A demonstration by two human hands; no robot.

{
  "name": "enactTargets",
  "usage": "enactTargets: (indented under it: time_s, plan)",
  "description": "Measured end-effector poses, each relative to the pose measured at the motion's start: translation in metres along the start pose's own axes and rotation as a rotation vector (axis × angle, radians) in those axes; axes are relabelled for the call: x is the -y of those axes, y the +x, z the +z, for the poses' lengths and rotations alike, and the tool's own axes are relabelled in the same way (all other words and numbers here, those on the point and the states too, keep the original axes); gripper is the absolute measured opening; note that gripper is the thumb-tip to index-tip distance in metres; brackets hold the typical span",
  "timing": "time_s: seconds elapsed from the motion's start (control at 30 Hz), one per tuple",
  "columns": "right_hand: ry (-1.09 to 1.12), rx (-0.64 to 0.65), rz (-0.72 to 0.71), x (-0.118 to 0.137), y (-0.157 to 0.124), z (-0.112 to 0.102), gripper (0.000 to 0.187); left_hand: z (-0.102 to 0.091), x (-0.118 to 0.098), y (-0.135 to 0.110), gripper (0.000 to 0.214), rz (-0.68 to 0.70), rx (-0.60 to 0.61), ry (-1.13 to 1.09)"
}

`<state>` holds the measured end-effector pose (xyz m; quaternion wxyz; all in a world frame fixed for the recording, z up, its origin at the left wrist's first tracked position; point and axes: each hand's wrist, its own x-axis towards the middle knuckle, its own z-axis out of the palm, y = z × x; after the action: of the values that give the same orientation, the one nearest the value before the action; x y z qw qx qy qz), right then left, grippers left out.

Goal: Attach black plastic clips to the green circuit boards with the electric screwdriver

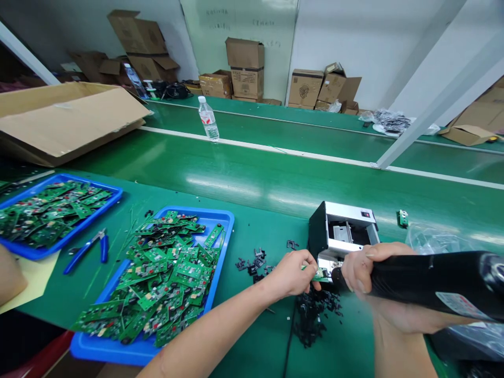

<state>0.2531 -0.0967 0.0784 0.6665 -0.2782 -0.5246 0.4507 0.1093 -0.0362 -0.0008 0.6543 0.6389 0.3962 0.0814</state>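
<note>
"What's the room like?"

"White walls (354,37) run along the top of the frame, with cardboard boxes (247,68) stacked against them. A long green conveyor belt (252,178) crosses the middle, and a water bottle (208,119) stands upper centre."

"And the nearer surface?"

"It's a green table (252,236). A blue tray (94,184) sits at the left and another (200,212) at lower centre, both piled with circuit boards (169,278). Blue pliers (88,252) lie between them, and black plastic bits (311,320) are scattered at lower centre."

"The hands?"

"The left hand (289,273) pinches a small green board (321,274) in a narrow grip, just beside a black-and-silver machine (340,231). At right, the right hand (360,268) wraps a fat black tool (425,281) in a wide, closed grip."
</note>
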Motion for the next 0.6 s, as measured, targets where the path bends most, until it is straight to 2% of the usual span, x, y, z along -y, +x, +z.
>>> enactTargets:
  time_s: [0.13,0.3,0.6]
  plan:
    - [-0.019,0.011,-0.048,-0.0049,-0.0042,-0.0007,0.070,0.0008,0.0006,0.0005,0.015,0.007,-0.013,-0.002]
    - [-0.040,0.085,-0.022,-0.0061,-0.0055,0.0007,0.046,0.0009,0.0005,0.0007,0.013,0.022,-0.025,0.002]
    - [-0.025,0.046,-0.076,-0.0077,-0.0076,0.0052,0.041,0.0004,0.0036,0.0010,0.014,0.051,-0.028,0.019]
